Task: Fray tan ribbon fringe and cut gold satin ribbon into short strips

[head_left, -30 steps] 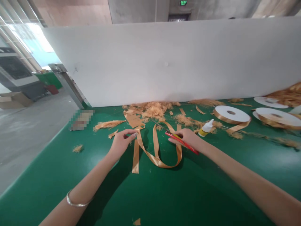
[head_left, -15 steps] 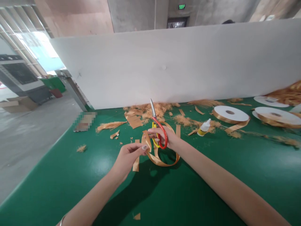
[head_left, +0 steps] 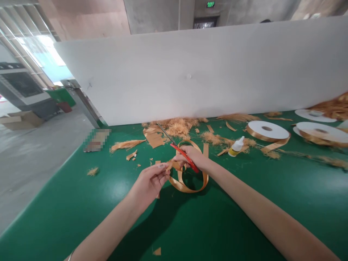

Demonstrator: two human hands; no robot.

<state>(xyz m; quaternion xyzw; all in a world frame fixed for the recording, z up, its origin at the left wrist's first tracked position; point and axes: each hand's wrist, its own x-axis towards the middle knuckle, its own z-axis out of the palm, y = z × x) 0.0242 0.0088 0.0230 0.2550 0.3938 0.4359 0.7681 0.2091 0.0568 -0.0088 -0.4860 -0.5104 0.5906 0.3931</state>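
A golden ribbon (head_left: pixel 187 189) hangs in loops between my hands above the green table. My left hand (head_left: pixel 150 179) is closed, pinching the ribbon's end between thumb and fingers. My right hand (head_left: pixel 192 156) is closed too. Red-handled scissors (head_left: pixel 184 156) rest in it, their blades pointing up and to the left, and its fingertips touch the folded ribbon near my left hand. The right fingers are partly hidden behind the scissor handle. A short cut strip lies partly covered behind my left hand.
Ribbon spools (head_left: pixel 268 131) stand at the right, with a small white glue bottle (head_left: pixel 236 146) left of them. Frayed fibres (head_left: pixel 179 127) and flat ribbon scraps (head_left: pixel 154 138) lie along the white partition (head_left: pixel 190 76). A blurred flat object (head_left: pixel 98 140) sits at the table's left edge.
The scissors have swung from nearly upright to slanting left. My left hand has turned, and the ribbon end between the hands is now folded lower and flatter.
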